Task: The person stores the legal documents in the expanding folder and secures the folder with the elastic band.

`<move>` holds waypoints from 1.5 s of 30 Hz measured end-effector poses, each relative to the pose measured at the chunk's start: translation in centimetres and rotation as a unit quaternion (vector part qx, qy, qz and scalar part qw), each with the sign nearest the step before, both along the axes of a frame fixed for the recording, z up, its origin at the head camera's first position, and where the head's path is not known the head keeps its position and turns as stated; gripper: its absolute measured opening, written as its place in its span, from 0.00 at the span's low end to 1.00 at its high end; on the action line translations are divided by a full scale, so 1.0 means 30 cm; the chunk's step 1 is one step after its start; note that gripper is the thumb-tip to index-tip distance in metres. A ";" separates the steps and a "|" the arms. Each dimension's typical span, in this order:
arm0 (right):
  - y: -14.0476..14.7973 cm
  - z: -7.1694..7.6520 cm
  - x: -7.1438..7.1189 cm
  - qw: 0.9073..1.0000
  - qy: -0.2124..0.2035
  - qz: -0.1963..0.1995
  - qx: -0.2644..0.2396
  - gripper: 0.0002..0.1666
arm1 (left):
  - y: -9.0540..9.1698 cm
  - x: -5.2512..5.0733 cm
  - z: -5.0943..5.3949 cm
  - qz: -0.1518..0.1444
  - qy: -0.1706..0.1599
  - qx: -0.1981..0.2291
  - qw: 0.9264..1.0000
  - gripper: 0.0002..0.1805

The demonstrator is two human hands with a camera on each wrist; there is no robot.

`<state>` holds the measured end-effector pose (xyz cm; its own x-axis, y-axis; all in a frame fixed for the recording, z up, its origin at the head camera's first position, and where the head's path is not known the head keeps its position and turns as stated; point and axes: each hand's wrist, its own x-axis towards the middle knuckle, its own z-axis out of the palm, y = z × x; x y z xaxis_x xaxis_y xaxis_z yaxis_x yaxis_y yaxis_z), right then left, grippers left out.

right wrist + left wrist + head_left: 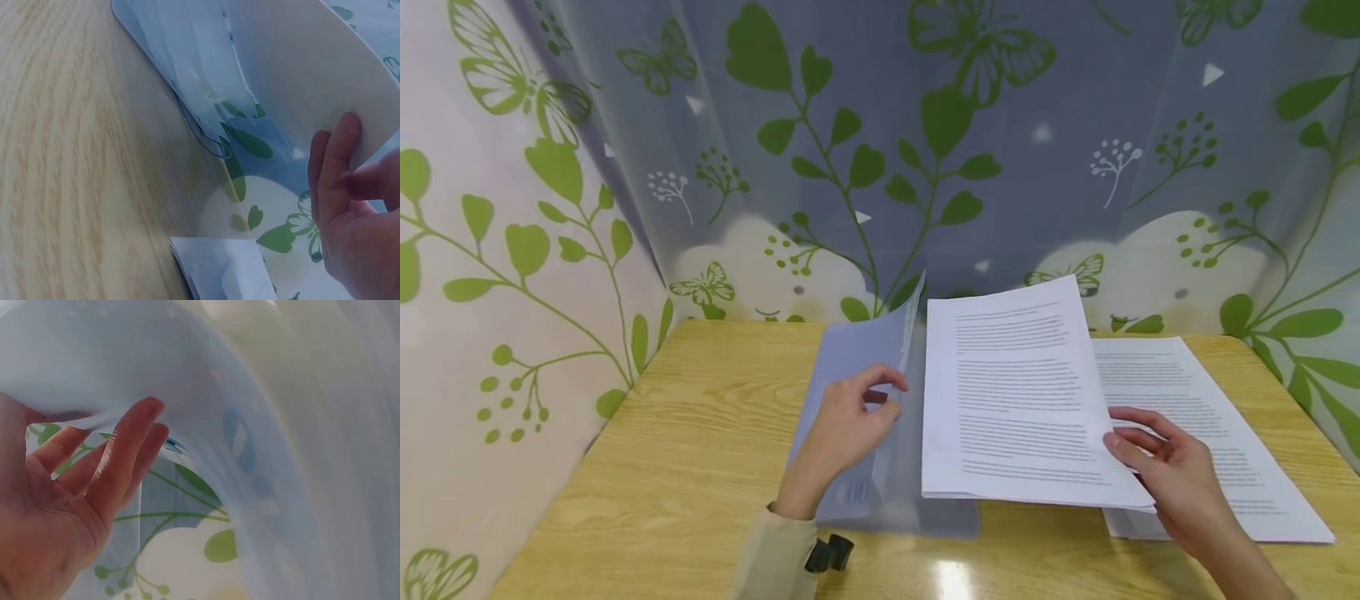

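Observation:
On the table lies a translucent bluish plastic folder, its thin leaf standing raised and curved. My left hand is at this leaf, thumb and index finger close together at its edge; the left wrist view shows my hand against the cloudy plastic, the thumb tip partly behind it. My right hand pinches the right edge of a printed paper stack, thumb on top. The stack is tilted up beside the folder. In the right wrist view, fingers support the stack's pale underside.
Another pile of printed sheets lies on the wooden table at the right, partly under the held stack. A patterned curtain with leaves and butterflies hangs behind the table and along its sides. A black strap piece is at my left cuff.

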<state>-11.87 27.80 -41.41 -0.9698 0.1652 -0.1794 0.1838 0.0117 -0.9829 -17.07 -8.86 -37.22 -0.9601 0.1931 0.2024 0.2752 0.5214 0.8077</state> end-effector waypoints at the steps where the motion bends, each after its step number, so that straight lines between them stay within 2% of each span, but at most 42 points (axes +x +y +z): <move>1: -0.004 -0.001 -0.001 1.000 0.000 0.001 0.000 0.18 | 0.000 0.000 0.001 0.000 0.000 0.000 1.000 0.14; 17: -0.059 -0.004 -0.018 0.999 0.032 0.004 -0.006 0.17 | 0.002 0.001 0.003 0.004 -0.006 -0.008 1.000 0.13; 25: -0.078 -0.003 -0.026 1.000 0.012 0.008 0.019 0.19 | 0.004 0.002 0.005 0.002 -0.012 -0.006 1.000 0.13; 32: -0.091 -0.003 -0.030 1.000 0.021 0.004 0.021 0.19 | 0.005 0.002 0.003 0.004 -0.011 -0.004 1.000 0.13; 40: -0.101 -0.003 -0.033 0.998 0.008 0.004 0.068 0.22 | 0.005 0.001 0.000 0.003 -0.008 -0.002 1.000 0.13; 45: -0.107 -0.002 -0.035 0.997 0.004 0.006 0.073 0.23 | 0.005 0.000 -0.001 0.002 -0.009 -0.003 1.000 0.13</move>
<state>-12.92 24.58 -41.47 -0.9733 0.1772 -0.1458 0.1741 0.1566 -0.9722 -17.06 -8.71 -37.24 -0.9644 0.1894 0.1844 0.2583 0.5273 0.8095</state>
